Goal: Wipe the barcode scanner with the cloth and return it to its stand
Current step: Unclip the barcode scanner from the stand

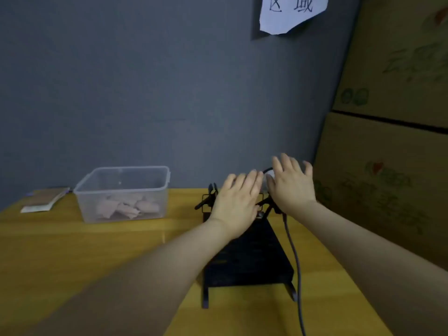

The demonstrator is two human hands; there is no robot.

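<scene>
both hands, left hand (238, 198) and right hand (292, 184), fingers spread and holding nothing, hover over the black stand (249, 258) on a yellow table (97, 238).

Both hands flat, fingers spread, above black stand (244, 258) on yellow tabletop (72, 243). Left hand (236, 202) beside right hand (292, 187). Grey cable (294, 258) runs down. Clear box (122, 192) holds pink cloths (126, 207).
</scene>
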